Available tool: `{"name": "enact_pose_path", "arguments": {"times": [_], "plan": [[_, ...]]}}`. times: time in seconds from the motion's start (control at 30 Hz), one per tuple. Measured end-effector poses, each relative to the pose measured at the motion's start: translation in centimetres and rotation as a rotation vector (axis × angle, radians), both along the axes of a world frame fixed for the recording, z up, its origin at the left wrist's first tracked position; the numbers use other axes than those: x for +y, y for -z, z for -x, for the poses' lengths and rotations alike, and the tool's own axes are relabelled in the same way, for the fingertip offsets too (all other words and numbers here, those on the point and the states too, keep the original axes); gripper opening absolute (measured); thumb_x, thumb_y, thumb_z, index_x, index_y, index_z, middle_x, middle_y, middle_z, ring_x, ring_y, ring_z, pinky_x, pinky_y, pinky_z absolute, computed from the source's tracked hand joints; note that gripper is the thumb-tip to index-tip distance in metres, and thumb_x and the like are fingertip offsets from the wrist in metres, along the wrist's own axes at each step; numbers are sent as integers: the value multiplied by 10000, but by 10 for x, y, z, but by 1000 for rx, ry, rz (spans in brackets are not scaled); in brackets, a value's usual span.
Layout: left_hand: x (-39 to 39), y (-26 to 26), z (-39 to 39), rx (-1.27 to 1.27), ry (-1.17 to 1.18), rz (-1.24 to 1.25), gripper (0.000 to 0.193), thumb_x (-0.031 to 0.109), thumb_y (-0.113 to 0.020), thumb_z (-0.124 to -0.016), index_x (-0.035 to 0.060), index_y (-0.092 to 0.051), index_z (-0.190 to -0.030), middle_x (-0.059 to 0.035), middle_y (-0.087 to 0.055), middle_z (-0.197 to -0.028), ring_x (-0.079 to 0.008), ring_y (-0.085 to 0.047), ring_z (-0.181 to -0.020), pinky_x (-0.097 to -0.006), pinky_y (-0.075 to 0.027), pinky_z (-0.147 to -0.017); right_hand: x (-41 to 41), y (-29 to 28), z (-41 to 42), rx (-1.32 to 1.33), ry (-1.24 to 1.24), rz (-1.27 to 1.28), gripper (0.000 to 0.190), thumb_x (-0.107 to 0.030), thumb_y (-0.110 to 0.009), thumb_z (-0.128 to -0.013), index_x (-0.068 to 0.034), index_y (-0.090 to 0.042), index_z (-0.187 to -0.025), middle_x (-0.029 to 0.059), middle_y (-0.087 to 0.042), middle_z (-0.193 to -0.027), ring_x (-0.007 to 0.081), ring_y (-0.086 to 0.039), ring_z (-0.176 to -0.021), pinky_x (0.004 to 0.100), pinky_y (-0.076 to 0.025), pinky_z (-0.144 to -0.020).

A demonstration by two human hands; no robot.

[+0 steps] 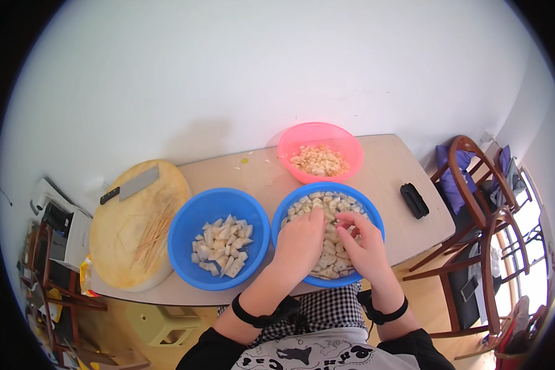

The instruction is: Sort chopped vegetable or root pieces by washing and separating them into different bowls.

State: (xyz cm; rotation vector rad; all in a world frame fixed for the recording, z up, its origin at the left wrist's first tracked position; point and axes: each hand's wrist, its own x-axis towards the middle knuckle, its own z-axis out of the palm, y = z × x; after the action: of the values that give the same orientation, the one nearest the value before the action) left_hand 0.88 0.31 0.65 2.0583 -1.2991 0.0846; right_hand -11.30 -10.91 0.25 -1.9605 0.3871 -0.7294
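Both my hands are over a blue plastic basin (380,212) filled with pale diced pieces (330,259) that look like lotus root. My left hand (300,240) is bent down over the left half, its fingertips close to the pieces; whether it grips one is hidden. On the other side, my right hand (365,243) has its thumb and forefinger curved and apart, with nothing clear between them. A second blue basin (182,222) stands to the left, holding larger pale chunks (224,245), some with small holes.
A pink basin (284,143) of yellowish bits stands behind. A round chopping block (115,231) bears a cleaver (138,184) and wooden skewers (152,236). A black case (414,200) lies on the table (425,236) at right. Wooden chairs (483,217) and a plastic stool (162,323) stand around.
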Motion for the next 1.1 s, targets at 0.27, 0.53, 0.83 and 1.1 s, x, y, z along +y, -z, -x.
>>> {"name": "enact_pose_path", "arguments": {"times": [0.27, 0.53, 0.83, 1.1], "plan": [[74, -32, -33, -116, -454, -22, 259, 65, -554, -923, 20, -550, -1179, -205, -650, -995, -398, -624, -971, -489, -486, -820, 4, -2, 2, 50, -28, 145, 273, -85, -656, -890, -33, -640, -1158, 91, -665, -1015, 194, -636, -926, 298, -487, -740], [100, -16, -42, -414, -479, -50, 377, -9, -593, -823, 32, -586, -1197, -159, -609, -1132, -348, -589, -1038, -458, -497, -856, -1, -11, -7, 106, -161, 346, 314, -169, -687, -874, 0, -631, -1132, 165, -637, -1026, 334, -603, -1030, 421, -488, -894], [24, 12, -12, -27, 36, 74, 269, 63, -637, -866, 30, -607, -1131, -130, -609, -1126, -336, -574, -1090, -418, -489, -903, -41, -14, -38, 357, -101, 800, 470, -237, -697, -843, -25, -562, -1241, 177, -602, -1157, 353, -568, -1129, 436, -484, -931], [18, 22, -12, -82, 29, 26, 266, 158, -656, -881, 48, -611, -1119, -106, -615, -1113, -306, -587, -1062, -409, -498, -891, -48, 1, -40, 517, -184, 711, 248, -220, -633, -882, -44, -621, -1057, 183, -682, -926, 359, -661, -933, 469, -518, -804]]}}
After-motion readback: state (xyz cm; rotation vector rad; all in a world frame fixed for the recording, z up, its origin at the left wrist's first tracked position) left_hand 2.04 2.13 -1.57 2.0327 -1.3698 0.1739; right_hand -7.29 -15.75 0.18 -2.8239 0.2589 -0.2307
